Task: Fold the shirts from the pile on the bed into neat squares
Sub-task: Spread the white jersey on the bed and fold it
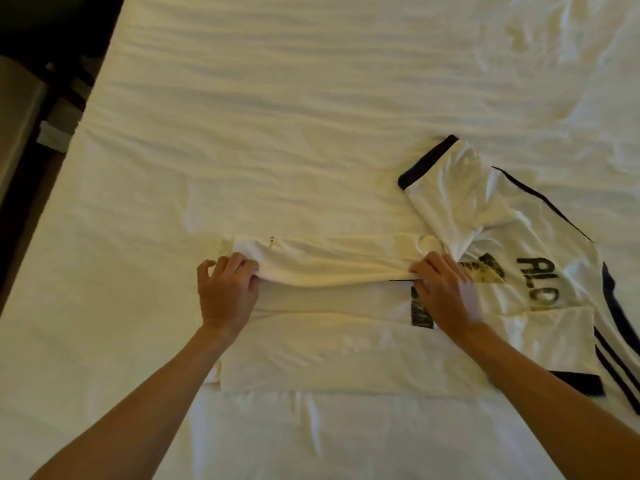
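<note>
Midway through a fold, a person's left hand (227,292) and right hand (446,292) each pinch one end of a doubled edge of a white shirt (329,341) spread on the bed (277,116), fingers curled round the cloth and the fold line drawn taut between them. The step looks best served by keeping both ends level and the tension even, laying the fold square to the lower edge and smoothing it flat before letting go, since the thin fabric appears apt to slip and crease. The shirt lies at the near centre of the bed, its lower part flat toward the person. Dark lettering and printed patches show beside the right hand, and a dark-cuffed sleeve (446,181) juts up to the right, with dark stripes running along the far right side.
</note>
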Available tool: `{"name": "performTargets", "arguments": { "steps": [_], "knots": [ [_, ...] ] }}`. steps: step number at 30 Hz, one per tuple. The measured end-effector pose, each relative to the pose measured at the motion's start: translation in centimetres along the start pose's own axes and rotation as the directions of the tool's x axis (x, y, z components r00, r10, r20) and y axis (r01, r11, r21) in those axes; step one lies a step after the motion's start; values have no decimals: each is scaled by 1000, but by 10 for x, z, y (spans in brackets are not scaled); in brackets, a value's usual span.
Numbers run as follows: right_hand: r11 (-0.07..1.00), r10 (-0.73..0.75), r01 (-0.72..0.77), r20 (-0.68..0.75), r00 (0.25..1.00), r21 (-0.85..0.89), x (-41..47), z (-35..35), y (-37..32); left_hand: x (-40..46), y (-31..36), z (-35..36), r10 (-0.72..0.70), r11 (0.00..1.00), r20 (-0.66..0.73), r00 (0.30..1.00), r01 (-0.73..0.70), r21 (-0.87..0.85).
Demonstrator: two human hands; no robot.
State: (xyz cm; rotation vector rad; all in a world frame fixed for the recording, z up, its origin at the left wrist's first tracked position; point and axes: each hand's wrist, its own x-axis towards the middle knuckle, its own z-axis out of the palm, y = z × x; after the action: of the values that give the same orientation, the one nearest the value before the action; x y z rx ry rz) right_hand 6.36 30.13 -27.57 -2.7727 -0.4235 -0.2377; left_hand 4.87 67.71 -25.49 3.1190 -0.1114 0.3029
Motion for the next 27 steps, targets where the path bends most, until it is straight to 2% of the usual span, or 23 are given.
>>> {"name": "performTargets", "arguments": {
  "steps": [2,4,6,8,10,12,14,16,19,23,25,27],
  "knots": [
    [999,16,-18,37,999,28,-2,-1,-7,-7,4,-7,-72,997,223,972,63,45],
    [997,27,-32,73,997,74,-5,-7,-12,-5,17,-17,-192,981,426,884,168,92],
    [993,45,-50,51,998,109,3,-17,-9,9,40,-29,-202,979,439,875,188,74],
    [987,85,-83,-9,996,138,22,-28,3,29,78,-39,-80,991,353,932,111,-69],
    [972,157,-138,-84,984,192,47,-36,21,50,122,-38,81,957,351,933,25,-288],
    [932,277,-239,-113,954,272,73,-40,44,68,170,-28,151,878,404,902,65,-474],
    [868,426,-392,-50,903,306,96,-41,70,88,213,-16,70,757,443,894,242,-607],
    [810,533,-520,28,846,271,113,-41,98,111,245,-6,-27,624,505,863,409,-666],
    [776,589,-601,120,799,191,128,-45,129,146,274,8,-157,490,595,788,586,-646],
    [793,596,-608,272,755,-50,135,-50,159,174,294,20,-320,313,674,665,746,-588],
    [779,595,-626,355,721,-34,138,-48,173,182,298,26,-377,208,723,579,813,-544],
    [743,602,-666,369,708,66,141,-49,183,188,298,29,-399,82,767,502,853,-516]
  ]
}}
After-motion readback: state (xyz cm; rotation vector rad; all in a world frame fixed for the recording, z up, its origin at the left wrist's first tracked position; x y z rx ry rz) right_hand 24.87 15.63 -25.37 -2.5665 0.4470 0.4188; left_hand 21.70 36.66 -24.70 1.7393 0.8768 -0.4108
